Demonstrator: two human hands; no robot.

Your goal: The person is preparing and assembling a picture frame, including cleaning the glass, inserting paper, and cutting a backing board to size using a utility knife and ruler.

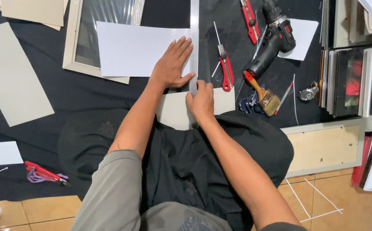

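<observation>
Pressing flat with fingers spread, left hand [171, 64] on a long straight metal ruler [194, 38] and a white rectangular paper sheet [138, 49] beside it. Gripped at the ruler's near end, right hand [201, 102], fist closed, held object hidden. Ruler's long axis running straight away from the body, over a grey card panel [175, 112] on black cloth [66, 92]. Two red utility knives [225, 68] [249, 17], one cordless drill [273, 36], one wooden-handled brush [264, 94].
</observation>
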